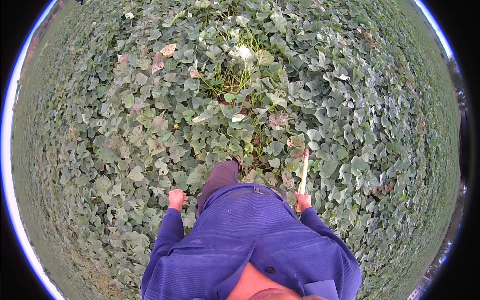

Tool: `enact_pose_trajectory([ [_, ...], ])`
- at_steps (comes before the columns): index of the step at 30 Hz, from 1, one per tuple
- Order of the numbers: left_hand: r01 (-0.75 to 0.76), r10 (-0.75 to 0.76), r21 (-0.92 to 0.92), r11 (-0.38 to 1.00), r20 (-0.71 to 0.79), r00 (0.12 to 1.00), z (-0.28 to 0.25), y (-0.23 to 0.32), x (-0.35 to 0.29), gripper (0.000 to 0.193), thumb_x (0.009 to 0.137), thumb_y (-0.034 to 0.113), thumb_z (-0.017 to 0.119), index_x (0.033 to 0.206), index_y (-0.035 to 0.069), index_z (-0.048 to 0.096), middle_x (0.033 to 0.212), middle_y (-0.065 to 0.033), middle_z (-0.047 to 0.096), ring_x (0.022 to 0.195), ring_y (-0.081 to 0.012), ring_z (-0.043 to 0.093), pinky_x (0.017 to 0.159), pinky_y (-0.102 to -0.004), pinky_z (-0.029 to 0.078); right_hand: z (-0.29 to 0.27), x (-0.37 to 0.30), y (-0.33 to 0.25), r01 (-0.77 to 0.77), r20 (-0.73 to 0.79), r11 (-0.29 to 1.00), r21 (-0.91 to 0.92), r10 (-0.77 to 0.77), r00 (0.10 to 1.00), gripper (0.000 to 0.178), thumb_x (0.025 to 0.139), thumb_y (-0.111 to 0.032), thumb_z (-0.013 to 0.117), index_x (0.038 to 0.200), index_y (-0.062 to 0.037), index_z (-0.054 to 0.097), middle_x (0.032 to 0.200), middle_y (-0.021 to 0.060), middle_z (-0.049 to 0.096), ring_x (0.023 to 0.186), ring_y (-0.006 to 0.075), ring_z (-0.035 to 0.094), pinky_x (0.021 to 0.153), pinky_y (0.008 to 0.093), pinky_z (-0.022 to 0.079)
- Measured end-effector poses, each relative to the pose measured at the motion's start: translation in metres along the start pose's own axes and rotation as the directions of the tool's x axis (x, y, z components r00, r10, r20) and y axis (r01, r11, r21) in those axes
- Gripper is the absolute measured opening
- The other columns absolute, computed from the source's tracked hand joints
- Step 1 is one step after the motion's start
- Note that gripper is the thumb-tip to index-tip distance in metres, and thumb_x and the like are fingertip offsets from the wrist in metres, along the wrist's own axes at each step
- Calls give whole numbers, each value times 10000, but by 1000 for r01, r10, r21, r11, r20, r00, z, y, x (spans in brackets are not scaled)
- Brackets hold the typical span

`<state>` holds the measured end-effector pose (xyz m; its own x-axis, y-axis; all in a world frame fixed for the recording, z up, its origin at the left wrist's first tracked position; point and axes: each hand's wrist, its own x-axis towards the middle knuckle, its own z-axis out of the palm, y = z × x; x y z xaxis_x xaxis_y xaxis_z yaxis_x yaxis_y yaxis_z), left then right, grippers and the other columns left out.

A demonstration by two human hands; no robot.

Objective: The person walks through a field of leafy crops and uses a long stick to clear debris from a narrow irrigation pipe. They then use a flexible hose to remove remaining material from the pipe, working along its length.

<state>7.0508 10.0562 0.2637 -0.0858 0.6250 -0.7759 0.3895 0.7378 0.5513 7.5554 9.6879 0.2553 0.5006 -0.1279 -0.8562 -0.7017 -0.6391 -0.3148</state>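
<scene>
While tool (304,175) handheld, leaves (350,165) all around.

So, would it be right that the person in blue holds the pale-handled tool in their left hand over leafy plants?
Not quite: the head view shows the pale-handled tool in the right hand; the blue shirt and leafy plants are correct.

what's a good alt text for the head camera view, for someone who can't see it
A person's right hand grips a wooden-handled tool amid dense green leaves. The left hand shows no object in it; between the hands are a blue shirt and a dark trouser leg.
</scene>
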Motion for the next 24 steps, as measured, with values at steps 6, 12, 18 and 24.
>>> enact_pose_trajectory([
  [6,193,-189,51,980,-69,979,-48,77,9,142,924,105,507,931,7,608,767,-141,646,531,-267,637,424,-368,479,55,-25,-170,119,50,984,-136,-114,992,234,854,-212,740,822,-67,559,569,16,477,420,162,476,365,349,368],
  [12,248,-185,-343,906,206,961,-55,105,140,85,895,86,528,875,39,596,697,-116,601,498,-252,571,400,-350,407,97,-36,-244,143,28,969,-202,-141,990,247,858,-221,730,832,-63,541,575,18,472,409,168,472,349,366,355],
  [18,184,-191,-92,979,-70,979,2,200,116,185,911,110,500,918,-6,644,702,-135,636,539,-275,634,426,-387,486,125,-32,-335,127,-2,953,-275,-133,991,274,856,-217,736,788,-49,531,552,30,468,394,169,446,353,365,343],
  [24,354,-371,-380,855,30,928,18,113,126,147,829,186,447,695,133,479,594,-37,429,402,-196,315,398,-368,179,165,-2,-460,259,54,909,-325,-256,965,281,850,-219,751,792,-53,532,552,28,465,392,170,439,352,353,336],
])
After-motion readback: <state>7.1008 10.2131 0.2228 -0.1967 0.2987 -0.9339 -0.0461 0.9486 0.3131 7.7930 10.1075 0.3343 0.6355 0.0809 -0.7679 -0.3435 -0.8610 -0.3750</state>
